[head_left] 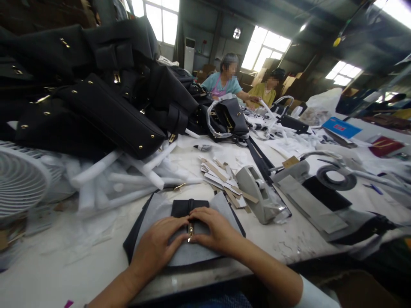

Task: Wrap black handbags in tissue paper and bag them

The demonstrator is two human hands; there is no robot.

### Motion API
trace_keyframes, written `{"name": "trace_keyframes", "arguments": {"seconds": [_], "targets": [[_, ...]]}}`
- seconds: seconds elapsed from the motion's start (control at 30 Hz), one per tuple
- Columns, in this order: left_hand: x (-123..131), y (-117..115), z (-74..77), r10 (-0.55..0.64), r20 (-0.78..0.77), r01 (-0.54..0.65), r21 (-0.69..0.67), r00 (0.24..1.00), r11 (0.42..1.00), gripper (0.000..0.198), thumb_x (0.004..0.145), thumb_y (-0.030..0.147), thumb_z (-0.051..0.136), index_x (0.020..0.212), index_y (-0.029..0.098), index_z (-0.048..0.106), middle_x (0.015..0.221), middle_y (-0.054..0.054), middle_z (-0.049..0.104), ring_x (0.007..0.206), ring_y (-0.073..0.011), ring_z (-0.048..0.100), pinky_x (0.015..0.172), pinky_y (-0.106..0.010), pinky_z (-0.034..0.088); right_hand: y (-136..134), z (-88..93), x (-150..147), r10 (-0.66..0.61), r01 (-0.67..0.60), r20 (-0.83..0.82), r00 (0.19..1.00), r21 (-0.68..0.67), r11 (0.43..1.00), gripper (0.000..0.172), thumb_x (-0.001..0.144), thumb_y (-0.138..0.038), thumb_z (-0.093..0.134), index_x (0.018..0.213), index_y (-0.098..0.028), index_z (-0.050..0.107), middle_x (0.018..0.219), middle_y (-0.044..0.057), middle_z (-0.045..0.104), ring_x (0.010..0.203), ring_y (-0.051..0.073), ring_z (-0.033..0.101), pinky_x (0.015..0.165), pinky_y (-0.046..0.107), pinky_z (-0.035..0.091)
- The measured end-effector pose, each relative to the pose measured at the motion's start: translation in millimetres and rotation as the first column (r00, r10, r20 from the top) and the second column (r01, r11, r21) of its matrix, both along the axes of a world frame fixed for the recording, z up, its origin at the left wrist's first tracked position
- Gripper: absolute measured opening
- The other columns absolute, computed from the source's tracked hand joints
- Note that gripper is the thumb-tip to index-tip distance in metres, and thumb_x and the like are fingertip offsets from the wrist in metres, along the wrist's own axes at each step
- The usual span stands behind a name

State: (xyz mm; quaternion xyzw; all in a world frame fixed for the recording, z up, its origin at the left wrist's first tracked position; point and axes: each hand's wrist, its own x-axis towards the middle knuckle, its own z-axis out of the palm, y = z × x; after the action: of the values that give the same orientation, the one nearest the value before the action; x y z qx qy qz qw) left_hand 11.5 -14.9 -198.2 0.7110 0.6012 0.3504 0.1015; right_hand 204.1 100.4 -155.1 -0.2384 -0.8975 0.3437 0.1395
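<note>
A black handbag (pixel 135 239) lies flat on the table before me, with pale grey protective sheet (pixel 205 254) over much of its front. A black strap tab (pixel 191 207) runs down its middle to a gold clasp (pixel 190 232). My left hand (pixel 157 241) is closed at the clasp from the left, thumb and forefinger against it. From the right, my right hand (pixel 218 231) pinches the same strap and clasp, its thumb near the lower end. The fingertips of both hands nearly meet; what lies under the palms is hidden.
Black handbags (pixel 109 111) are heaped at the left above white foam rolls (pixel 118 188). A white fan (pixel 22 179) stands at the left edge. Card strips (pixel 224 179), a tape dispenser (pixel 258 192) and a tape roll (pixel 336 177) lie rightward. Two people (pixel 224 79) work across the table.
</note>
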Motion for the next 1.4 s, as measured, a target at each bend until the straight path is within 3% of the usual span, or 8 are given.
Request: {"name": "trace_keyframes", "arguments": {"seconds": [0.37, 0.53, 0.7, 0.83, 0.97, 1.07, 1.27, 1.4], "targets": [[2, 8, 12.6, -0.073, -0.098, 0.054, -0.182, 0.993, 0.982, 0.021, 0.092, 0.034, 0.063, 0.113, 0.033, 0.061, 0.12, 0.0, 0.062, 0.109, -0.023, 0.058, 0.093, -0.042, 0.048, 1, 5.1, 3, -0.015, 0.019, 0.033, 0.999, -0.139, 0.99, 0.048, 0.074, -0.019, 0.08, 0.117, -0.023, 0.059, 0.123, 0.006, 0.066, 0.116, 0.024, 0.06, 0.101, 0.038, 0.047], [5, 9, 18.2, -0.078, -0.079, 0.059, -0.213, 0.994, 0.975, 0.019, 0.089, 0.03, 0.067, 0.107, 0.028, 0.06, 0.111, 0.0, 0.062, 0.103, -0.0231, 0.058, 0.091, -0.043, 0.046, -1, 11.5, 0, 0.12, -0.125, 0.086, 0.989, 0.055, 0.991, 0.028, 0.092, -0.013, 0.059, 0.118, -0.024, 0.062, 0.122, 0.006, 0.064, 0.11, 0.018, 0.061, 0.094, 0.028, 0.049], [5, 8, 20.4, -0.062, -0.036, 0.053, -0.215, 0.997, 0.975, 0.021, 0.085, 0.029, 0.073, 0.101, 0.025, 0.06, 0.11, 0.0, 0.063, 0.105, -0.0226, 0.057, 0.093, -0.043, 0.044, 4, 15.7, -14, 0.315, -0.457, 0.37, 0.874, 0.405, 0.791, 0.014, 0.096, -0.019, 0.056, 0.106, -0.018, 0.065, 0.1, 0.006, 0.067, 0.088, 0.02, 0.06, 0.074, 0.029, 0.05], [5, 8, 20.6, -0.053, -0.017, 0.048, -0.213, 0.998, 0.976, 0.029, 0.08, 0.032, 0.079, 0.102, 0.024, 0.062, 0.109, 0.0, 0.064, 0.104, -0.0231, 0.058, 0.093, -0.042, 0.044, 11, 25.1, -23, 0.382, -0.593, 0.474, 0.793, 0.456, 0.664, 0.011, 0.096, -0.021, 0.056, 0.102, -0.016, 0.064, 0.094, 0.007, 0.066, 0.082, 0.02, 0.057, 0.07, 0.031, 0.048], [6, 8, 19.7, -0.039, -0.009, 0.036, -0.216, 0.999, 0.976, 0.03, 0.077, 0.033, 0.081, 0.098, 0.022, 0.063, 0.106, 0.0, 0.064, 0.102, -0.0233, 0.058, 0.091, -0.042, 0.044, 11, 30.7, -28, 0.397, -0.644, 0.528, 0.751, 0.454, 0.616, 0.013, 0.096, -0.02, 0.056, 0.097, -0.012, 0.065, 0.088, 0.008, 0.064, 0.076, 0.02, 0.056, 0.064, 0.031, 0.046], [7, 8, 18.8, -0.035, 0.001, 0.034, -0.22, 0.999, 0.975, 0.029, 0.078, 0.034, 0.08, 0.097, 0.022, 0.062, 0.105, 0.0, 0.064, 0.102, -0.0231, 0.058, 0.091, -0.041, 0.044, 4, 25.5, -29, 0.348, -0.615, 0.557, 0.754, 0.412, 0.672, 0.012, 0.096, -0.019, 0.055, 0.097, -0.012, 0.065, 0.088, 0.008, 0.064, 0.078, 0.02, 0.057, 0.068, 0.031, 0.046], [7, 8, 17.4, -0.026, -0.001, 0.025, -0.208, 1.0, 0.978, 0.029, 0.079, 0.034, 0.078, 0.101, 0.022, 0.063, 0.109, -0.002, 0.065, 0.105, -0.025, 0.058, 0.093, -0.043, 0.043, -10, 21.5, -30, 0.082, -0.251, 0.529, 0.844, 0.255, 0.934, 0.009, 0.092, -0.02, 0.06, 0.094, -0.015, 0.067, 0.087, 0.006, 0.066, 0.082, 0.019, 0.063, 0.072, 0.028, 0.049], [7, 7, 14.6, -0.026, -0.017, 0.022, -0.177, 1.0, 0.984, 0.036, 0.078, 0.036, 0.08, 0.107, 0.026, 0.062, 0.109, -0.001, 0.065, 0.104, -0.0246, 0.058, 0.092, -0.042, 0.044, -10, 36.3, -13, 0.033, -0.134, 0.393, 0.919, 0.234, 0.963, 0.016, 0.094, -0.02, 0.059, 0.108, -0.019, 0.067, 0.1, 0.005, 0.07, 0.092, 0.018, 0.066, 0.081, 0.028, 0.052]]}}
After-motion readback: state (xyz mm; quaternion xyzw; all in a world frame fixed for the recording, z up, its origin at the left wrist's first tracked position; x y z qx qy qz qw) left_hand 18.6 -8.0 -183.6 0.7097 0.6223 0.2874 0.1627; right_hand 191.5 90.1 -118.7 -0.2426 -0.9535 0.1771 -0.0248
